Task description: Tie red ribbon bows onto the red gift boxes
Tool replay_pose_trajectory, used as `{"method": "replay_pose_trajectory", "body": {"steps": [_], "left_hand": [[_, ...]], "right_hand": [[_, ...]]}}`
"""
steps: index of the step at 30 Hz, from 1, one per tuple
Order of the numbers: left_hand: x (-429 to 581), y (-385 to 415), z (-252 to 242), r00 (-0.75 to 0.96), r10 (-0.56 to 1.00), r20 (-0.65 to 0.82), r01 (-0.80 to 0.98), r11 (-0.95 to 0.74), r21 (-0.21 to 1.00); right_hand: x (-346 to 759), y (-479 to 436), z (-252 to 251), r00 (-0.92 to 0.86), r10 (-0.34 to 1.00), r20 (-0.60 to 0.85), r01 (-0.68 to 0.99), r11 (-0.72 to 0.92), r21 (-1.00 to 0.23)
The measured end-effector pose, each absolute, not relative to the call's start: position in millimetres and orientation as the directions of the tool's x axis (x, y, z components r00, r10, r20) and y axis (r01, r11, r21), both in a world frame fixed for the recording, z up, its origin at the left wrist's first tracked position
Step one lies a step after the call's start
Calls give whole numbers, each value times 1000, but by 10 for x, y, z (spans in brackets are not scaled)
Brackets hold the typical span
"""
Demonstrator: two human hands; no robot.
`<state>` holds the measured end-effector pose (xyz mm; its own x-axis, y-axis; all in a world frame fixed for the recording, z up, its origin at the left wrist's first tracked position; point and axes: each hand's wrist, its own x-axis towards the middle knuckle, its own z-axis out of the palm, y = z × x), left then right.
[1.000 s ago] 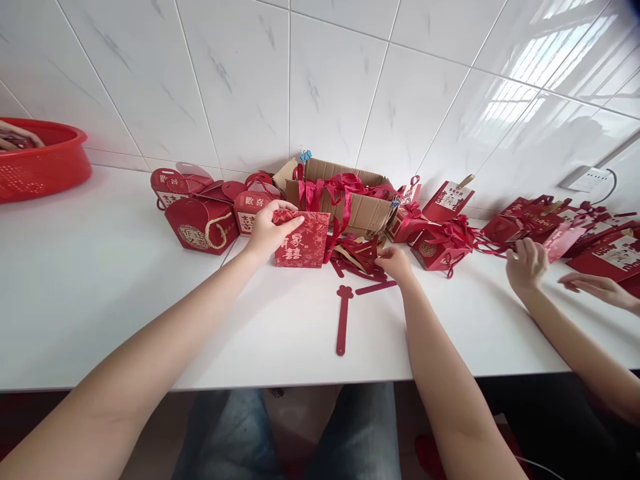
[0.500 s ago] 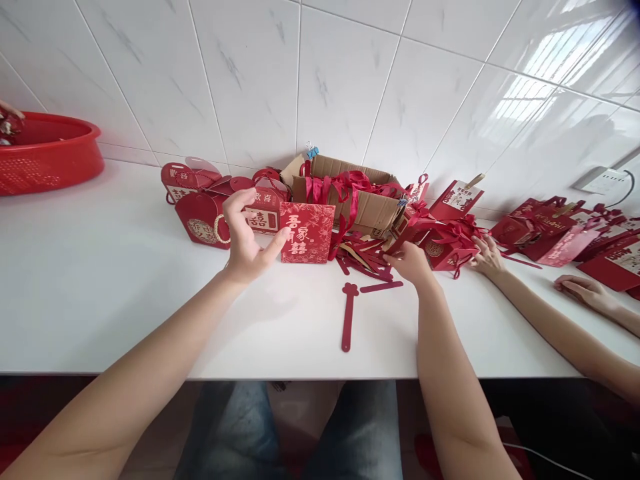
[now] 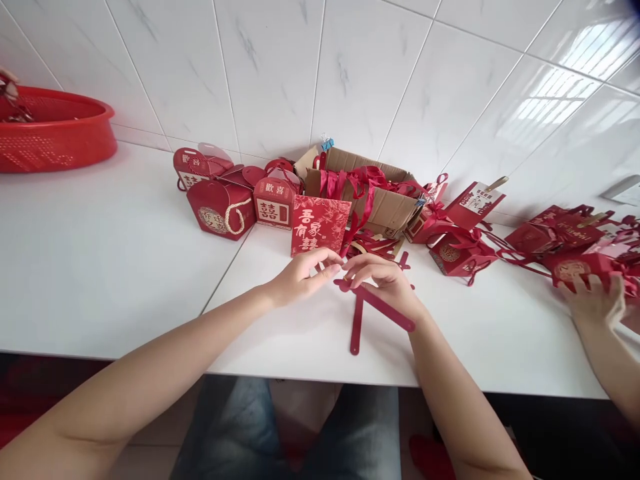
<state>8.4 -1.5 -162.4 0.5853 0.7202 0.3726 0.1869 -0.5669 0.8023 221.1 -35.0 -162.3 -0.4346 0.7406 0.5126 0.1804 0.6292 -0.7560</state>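
Note:
My right hand (image 3: 387, 283) has its fingers curled round a dark red paper strip (image 3: 387, 311) with a lobed end. The strip slants down to the right beneath my palm. Close to its fingertips is my left hand (image 3: 303, 277), fingers bent with a gap to the thumb and nothing visible in it. Another red strip (image 3: 357, 327) lies on the table below the held one. Right behind my hands stands a red square card box (image 3: 320, 223) with pale lettering. A pile of red and gold strips (image 3: 377, 245) lies beyond, partly hidden by my right hand.
A cardboard box (image 3: 393, 212) with red ribbons (image 3: 367, 180) stands at the wall. Red gift boxes (image 3: 220, 210) are left of it, and a ribboned box (image 3: 457, 253) is to its right. A co-worker's hand (image 3: 595, 300) touches boxes far right. A red basket (image 3: 65, 137) stands far left.
My right hand has come from the strip pile towards the middle with a strip. My left hand has moved down and right to meet it. The co-worker's arm has shifted right.

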Motion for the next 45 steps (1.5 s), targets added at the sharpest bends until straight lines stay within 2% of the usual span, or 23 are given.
{"method": "replay_pose_trajectory", "body": {"steps": [4,8,11,16,19,22,25,31,41,45], "left_hand": [[79,2,-1641,605,718,343,186,-547,817],[84,-9,-1618,626,671,396,193,-626,756],[86,2,-1616,655,674,340,180,-577,797],[83,51,-1652,754,645,129,125,-333,935],[88,62,-1668,751,650,119,124,-316,941],[92,70,-1672,727,678,109,151,-313,938],[81,85,-1660,746,666,26,198,-259,945],[46,105,-1624,762,646,-41,210,-186,960],[56,91,-1591,744,668,14,166,-205,965],[53,84,-1577,742,669,33,135,-197,971]], "right_hand": [[2204,-330,-1639,-444,679,585,303,728,-615],[2186,-329,-1650,-478,675,561,319,729,-605],[2158,-342,-1651,-460,691,557,341,717,-608],[2127,-354,-1654,-430,770,472,352,624,-697],[2107,-347,-1673,-419,812,407,296,546,-784],[2076,-336,-1700,-405,865,297,186,396,-899],[2051,-328,-1723,-446,877,179,82,240,-967],[2041,-309,-1784,-441,888,132,1,147,-989],[1969,-325,-1771,-386,904,185,-81,166,-983],[1949,-360,-1725,-353,924,145,-37,141,-989]]}}
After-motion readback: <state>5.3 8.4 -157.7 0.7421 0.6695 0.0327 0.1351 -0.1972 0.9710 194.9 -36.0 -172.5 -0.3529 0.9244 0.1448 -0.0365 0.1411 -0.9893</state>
